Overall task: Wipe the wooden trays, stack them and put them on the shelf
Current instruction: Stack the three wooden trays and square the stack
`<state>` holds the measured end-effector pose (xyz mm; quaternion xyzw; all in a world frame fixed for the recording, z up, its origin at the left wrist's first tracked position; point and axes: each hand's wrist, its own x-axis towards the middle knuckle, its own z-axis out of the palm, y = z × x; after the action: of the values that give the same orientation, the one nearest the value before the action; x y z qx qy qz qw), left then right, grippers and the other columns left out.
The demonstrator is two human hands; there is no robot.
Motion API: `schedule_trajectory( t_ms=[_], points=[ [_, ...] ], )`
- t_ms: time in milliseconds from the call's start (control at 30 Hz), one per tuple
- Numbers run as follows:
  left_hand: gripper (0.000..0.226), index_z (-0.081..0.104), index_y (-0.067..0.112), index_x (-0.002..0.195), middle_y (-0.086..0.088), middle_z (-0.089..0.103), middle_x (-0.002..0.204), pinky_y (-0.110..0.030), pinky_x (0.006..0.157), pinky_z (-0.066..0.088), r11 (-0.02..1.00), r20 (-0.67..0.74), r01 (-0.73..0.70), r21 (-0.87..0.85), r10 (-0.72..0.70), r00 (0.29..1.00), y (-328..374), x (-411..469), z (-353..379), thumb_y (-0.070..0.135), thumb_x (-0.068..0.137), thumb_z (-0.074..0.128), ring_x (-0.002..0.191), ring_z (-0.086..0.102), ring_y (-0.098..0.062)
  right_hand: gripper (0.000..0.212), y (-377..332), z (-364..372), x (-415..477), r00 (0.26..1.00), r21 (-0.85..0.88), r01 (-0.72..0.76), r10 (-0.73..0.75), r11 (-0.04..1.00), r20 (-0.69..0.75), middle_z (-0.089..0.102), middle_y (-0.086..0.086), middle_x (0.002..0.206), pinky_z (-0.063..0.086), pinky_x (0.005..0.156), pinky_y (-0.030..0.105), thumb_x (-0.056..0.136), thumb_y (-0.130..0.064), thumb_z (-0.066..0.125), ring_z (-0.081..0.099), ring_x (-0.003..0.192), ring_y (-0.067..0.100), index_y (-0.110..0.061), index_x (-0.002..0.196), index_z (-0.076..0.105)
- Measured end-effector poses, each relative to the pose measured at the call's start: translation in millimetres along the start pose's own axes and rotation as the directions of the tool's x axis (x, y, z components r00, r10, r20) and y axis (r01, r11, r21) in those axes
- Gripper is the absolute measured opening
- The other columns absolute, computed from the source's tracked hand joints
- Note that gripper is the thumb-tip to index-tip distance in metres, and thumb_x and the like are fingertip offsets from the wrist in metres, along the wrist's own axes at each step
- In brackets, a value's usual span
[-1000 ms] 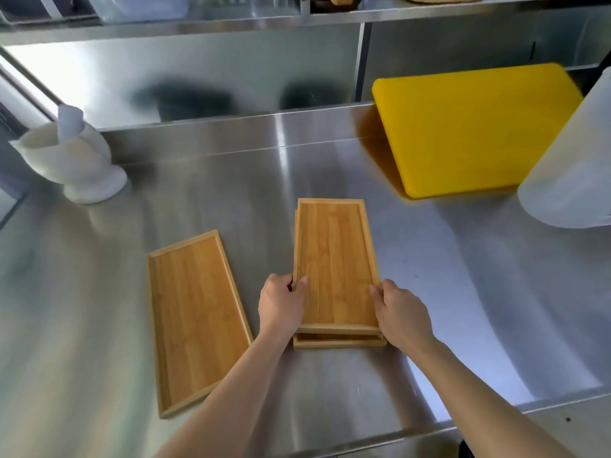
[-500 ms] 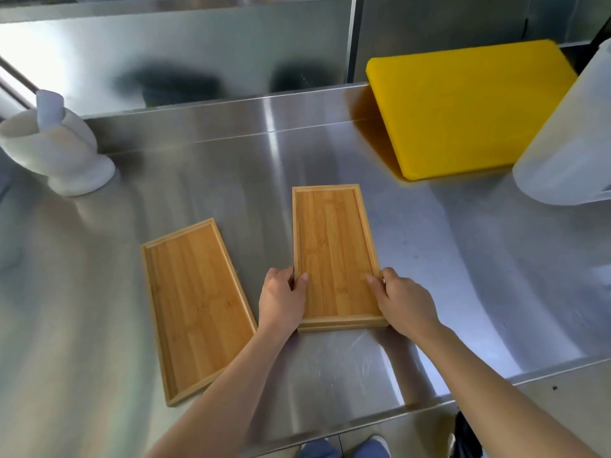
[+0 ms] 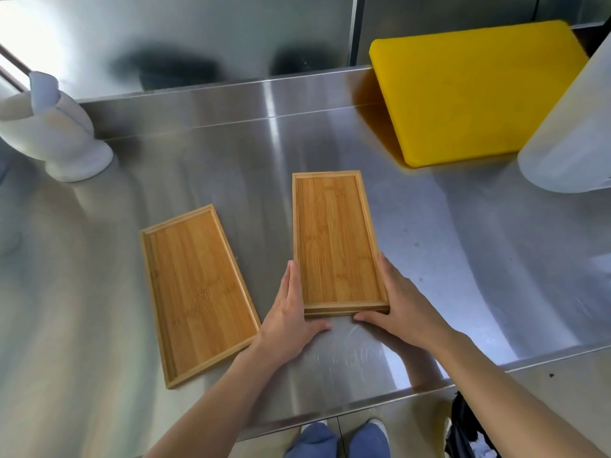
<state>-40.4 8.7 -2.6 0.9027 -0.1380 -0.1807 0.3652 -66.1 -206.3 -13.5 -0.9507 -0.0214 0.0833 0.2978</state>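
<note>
Both hands now flat against stacked trays [image 3: 337, 242] | left grip [image 3: 291, 312], right grip [image 3: 401, 305] spread — bamboo, rimmed, aligned

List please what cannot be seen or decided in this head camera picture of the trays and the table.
- The shelf: outside the head view, cut off by the top edge.
- The stack of trays: its near edge shows two layers; any more cannot be told.
- White container: cut off by the right edge, its contents unseen.
- Both hands, left hand and right hand: palms face down, so grip pressure is unclear.
- Wiping cloth: none visible.
</note>
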Motion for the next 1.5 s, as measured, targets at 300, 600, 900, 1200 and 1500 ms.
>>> schedule_trajectory(
  t_ms=[300, 600, 900, 1200, 1500],
  points=[
    [0.102, -0.011, 0.013, 0.143, -0.007, 0.004, 0.157, -0.026, 0.108, 0.021, 0.998, -0.143, 0.02, 0.051, -0.013, 0.99, 8, -6, 8, 0.035, 0.078, 0.065, 0.142, 0.014, -0.02, 0.11, -5, 0, -5, 0.998, -0.09, 0.062, -0.062, 0.994, 0.004, 0.01, 0.008, 0.155, 0.023, 0.11, 0.033, 0.075, -0.058, 0.056, 0.025, 0.135, 0.024, -0.02, 0.139, -0.026],
    [0.102, -0.01, 0.016, 0.144, -0.005, 0.004, 0.157, -0.028, 0.11, 0.018, 1.0, -0.139, 0.01, -0.006, -0.011, 0.99, 8, -9, 9, 0.04, 0.078, 0.064, 0.143, 0.009, -0.017, 0.11, -6, -7, -5, 0.998, -0.057, 0.046, -0.043, 0.997, 0.055, 0.008, 0.005, 0.155, 0.02, 0.109, 0.031, 0.073, -0.06, 0.055, 0.021, 0.137, 0.022, -0.021, 0.139, -0.024],
    [0.099, 0.0, 0.016, 0.145, -0.005, 0.017, 0.155, -0.019, 0.104, 0.015, 0.999, -0.189, 0.006, -0.047, -0.015, 0.982, 5, -8, 9, 0.036, 0.076, 0.068, 0.141, 0.017, -0.017, 0.107, -6, -7, -4, 0.998, -0.032, 0.055, -0.054, 0.998, 0.04, 0.01, 0.005, 0.155, 0.02, 0.11, 0.033, 0.075, -0.057, 0.056, 0.022, 0.137, 0.023, -0.022, 0.141, -0.02],
    [0.098, 0.0, 0.02, 0.145, -0.003, 0.018, 0.154, -0.023, 0.105, 0.019, 0.998, -0.194, 0.017, -0.064, -0.03, 0.981, 4, -6, 11, 0.035, 0.076, 0.068, 0.14, 0.02, -0.016, 0.107, -6, -7, -4, 0.999, -0.046, 0.007, -0.004, 0.999, 0.049, 0.011, 0.004, 0.155, 0.022, 0.11, 0.036, 0.07, -0.066, 0.05, 0.023, 0.137, 0.025, -0.024, 0.141, -0.018],
    [0.073, 0.029, 0.016, 0.141, -0.005, 0.032, 0.148, -0.028, 0.107, 0.025, 1.0, -0.35, -0.025, 0.016, 0.029, 0.936, 3, -28, -36, 0.042, 0.08, 0.061, 0.136, 0.029, -0.018, 0.099, -48, -33, 0, 0.979, -0.232, 0.097, -0.135, 0.968, -0.155, 0.033, 0.008, 0.148, 0.024, 0.106, 0.039, 0.067, -0.079, 0.03, 0.031, 0.13, 0.028, -0.013, 0.141, 0.023]
  ],
)
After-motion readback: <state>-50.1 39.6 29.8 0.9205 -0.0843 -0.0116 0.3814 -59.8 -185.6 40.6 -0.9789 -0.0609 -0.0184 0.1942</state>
